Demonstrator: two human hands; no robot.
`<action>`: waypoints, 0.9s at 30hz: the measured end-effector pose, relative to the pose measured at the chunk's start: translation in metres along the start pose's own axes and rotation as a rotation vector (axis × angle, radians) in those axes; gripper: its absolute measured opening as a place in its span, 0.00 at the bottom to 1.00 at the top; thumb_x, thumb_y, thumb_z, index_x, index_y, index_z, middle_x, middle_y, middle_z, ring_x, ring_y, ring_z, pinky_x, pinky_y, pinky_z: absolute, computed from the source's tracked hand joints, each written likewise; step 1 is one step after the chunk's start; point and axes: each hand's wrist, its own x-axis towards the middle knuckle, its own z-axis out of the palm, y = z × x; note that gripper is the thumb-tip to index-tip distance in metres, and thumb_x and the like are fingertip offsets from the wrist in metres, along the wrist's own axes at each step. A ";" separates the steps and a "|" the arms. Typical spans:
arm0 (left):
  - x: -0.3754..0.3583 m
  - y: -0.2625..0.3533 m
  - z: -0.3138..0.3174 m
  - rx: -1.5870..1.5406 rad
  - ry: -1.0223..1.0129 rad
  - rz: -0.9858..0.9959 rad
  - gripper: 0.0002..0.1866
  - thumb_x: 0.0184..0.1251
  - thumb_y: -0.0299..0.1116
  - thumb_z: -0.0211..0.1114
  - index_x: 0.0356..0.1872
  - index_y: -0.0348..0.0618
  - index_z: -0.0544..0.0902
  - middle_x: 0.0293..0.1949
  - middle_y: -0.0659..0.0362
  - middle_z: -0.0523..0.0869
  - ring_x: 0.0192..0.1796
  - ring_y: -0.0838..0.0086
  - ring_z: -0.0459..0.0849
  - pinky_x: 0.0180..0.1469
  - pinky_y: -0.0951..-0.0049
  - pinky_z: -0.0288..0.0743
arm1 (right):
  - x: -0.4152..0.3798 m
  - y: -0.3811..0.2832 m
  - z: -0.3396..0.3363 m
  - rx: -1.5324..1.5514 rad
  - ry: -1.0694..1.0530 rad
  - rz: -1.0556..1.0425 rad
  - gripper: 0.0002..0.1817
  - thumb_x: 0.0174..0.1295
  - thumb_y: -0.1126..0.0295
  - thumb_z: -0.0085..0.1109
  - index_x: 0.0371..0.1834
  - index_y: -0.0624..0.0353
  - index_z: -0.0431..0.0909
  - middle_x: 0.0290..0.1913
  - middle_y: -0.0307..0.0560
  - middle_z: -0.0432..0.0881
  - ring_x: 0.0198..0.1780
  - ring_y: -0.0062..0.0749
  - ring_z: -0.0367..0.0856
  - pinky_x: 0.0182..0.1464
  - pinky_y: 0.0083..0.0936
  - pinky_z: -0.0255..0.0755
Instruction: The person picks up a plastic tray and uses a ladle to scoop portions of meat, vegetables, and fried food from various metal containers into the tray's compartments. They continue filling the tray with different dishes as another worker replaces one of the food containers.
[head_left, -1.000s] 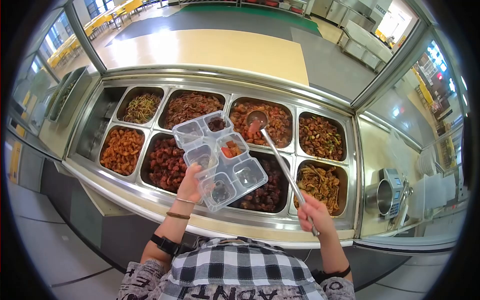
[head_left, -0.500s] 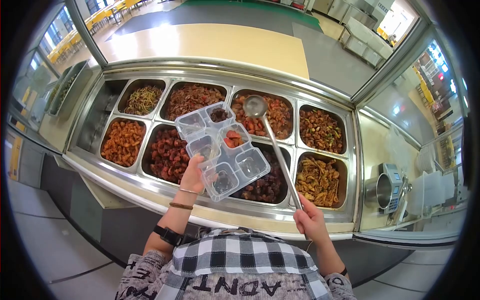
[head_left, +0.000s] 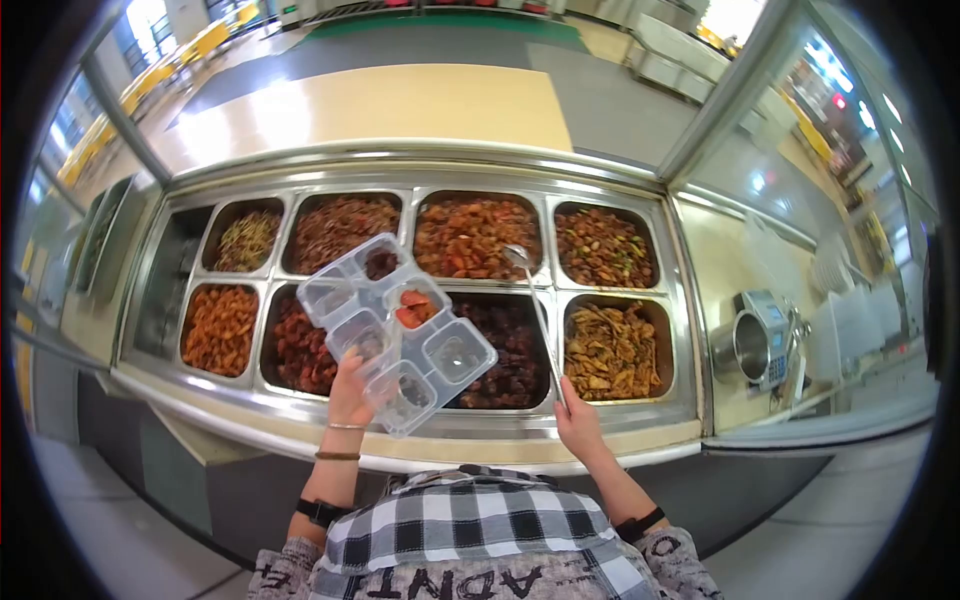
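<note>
My left hand (head_left: 352, 392) grips a clear plastic compartment food container (head_left: 412, 345) by its near left side, holding it above the food pans. One far compartment has a dark food portion (head_left: 381, 264), and a middle one has reddish-orange pieces (head_left: 414, 308). The other compartments look bare. In my right hand (head_left: 580, 425) is the long handle of a metal ladle (head_left: 541, 318), closed around its lower end. The ladle's bowl is turned partly edge-on at the near right part of a pan of orange-brown stew (head_left: 470, 232).
Around these are steel pans of shredded meat (head_left: 345, 225), green-flecked diced food (head_left: 605, 245), yellowish strips (head_left: 605, 350), dark chunks (head_left: 515, 360) and orange pieces (head_left: 222, 325). A digital scale with a metal pot (head_left: 750, 345) stands right, beyond a glass panel. Glass also borders the left.
My right hand has brought the ladle's bowl down from the pan's far left toward its near right, turning it more edge-on. The container stays in my left hand; the whole view has shifted.
</note>
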 end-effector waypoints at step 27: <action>0.012 -0.049 0.059 0.128 0.059 -0.152 0.22 0.59 0.43 0.53 0.53 0.46 0.69 0.49 0.54 0.77 0.47 0.59 0.77 0.44 0.57 0.75 | 0.031 0.100 -0.133 0.206 0.221 0.424 0.24 0.58 0.71 0.48 0.60 0.62 0.61 0.24 0.48 0.76 0.22 0.30 0.75 0.24 0.28 0.69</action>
